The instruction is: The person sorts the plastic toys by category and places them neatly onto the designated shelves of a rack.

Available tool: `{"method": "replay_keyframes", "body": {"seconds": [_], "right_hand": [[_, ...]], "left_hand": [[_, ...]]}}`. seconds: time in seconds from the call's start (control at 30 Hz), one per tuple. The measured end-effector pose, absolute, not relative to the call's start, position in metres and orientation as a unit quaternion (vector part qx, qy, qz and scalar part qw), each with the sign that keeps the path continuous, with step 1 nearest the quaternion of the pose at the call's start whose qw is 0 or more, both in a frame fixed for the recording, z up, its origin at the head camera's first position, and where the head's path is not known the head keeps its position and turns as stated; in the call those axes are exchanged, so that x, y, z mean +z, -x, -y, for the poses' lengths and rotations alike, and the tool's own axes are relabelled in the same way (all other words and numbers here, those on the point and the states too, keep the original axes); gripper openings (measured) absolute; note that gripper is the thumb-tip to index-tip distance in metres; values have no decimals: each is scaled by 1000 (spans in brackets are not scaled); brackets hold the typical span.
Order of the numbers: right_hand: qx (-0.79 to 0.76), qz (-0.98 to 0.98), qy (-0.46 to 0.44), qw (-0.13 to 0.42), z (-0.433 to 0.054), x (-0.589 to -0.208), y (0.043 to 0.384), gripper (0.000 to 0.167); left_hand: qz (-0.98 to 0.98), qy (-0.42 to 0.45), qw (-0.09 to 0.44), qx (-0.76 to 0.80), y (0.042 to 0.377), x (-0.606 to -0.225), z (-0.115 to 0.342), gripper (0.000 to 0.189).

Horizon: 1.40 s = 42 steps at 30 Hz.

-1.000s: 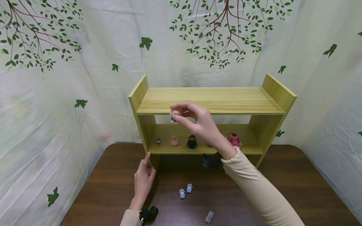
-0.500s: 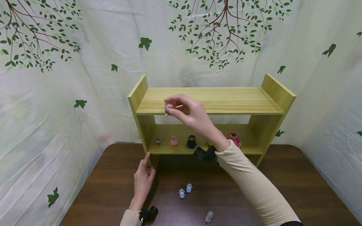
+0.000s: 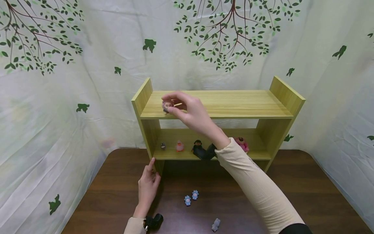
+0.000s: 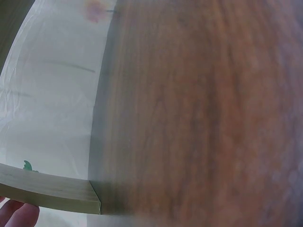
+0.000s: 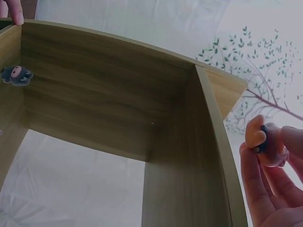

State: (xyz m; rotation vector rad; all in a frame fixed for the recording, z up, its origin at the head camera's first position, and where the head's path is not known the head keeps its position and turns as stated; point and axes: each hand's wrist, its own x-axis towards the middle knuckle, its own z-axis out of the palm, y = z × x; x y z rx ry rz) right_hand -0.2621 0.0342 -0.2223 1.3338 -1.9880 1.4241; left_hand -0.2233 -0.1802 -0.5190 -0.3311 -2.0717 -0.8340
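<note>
Pinched in the right hand (image 3: 193, 113), a small figurine (image 3: 167, 106) is held over the shelf (image 3: 233, 104) top at 9 o'clock, unreleased; the left hand (image 3: 148, 187), fingers relaxed, touches the frame; three figurines (image 3: 191, 197) remain on the surface (image 3: 292, 188).

The right hand (image 3: 191, 112) has risen and travelled leftward. A second ago it hovered in front of the front edge of the upper board of the light wooden two-tier shelf (image 3: 222, 103); now it is over the left part of that board. The small pinkish round-headed toy figure (image 3: 167, 106), pinched in its grip, has gone with it, from level with the board's edge to just above the board's surface. The cream sleeve now covers part of the small black-haired figure (image 3: 198, 144) on the lower tier.
</note>
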Motion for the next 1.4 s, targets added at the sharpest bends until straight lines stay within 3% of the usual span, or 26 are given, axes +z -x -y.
{"method": "replay_keyframes", "body": {"seconds": [0.27, 0.7, 0.93, 1.4], "right_hand": [[497, 711, -468, 171, -24, -216, 267, 25], [483, 739, -443, 157, -13, -211, 277, 24], [459, 764, -430, 142, -9, -208, 281, 24], [429, 791, -419, 116, -1, -207, 285, 23]], "left_hand": [[833, 125, 427, -329, 223, -519, 180, 79], [833, 122, 419, -339, 222, -518, 179, 78], [832, 125, 421, -338, 222, -518, 179, 68], [826, 129, 431, -340, 222, -519, 179, 81]]}}
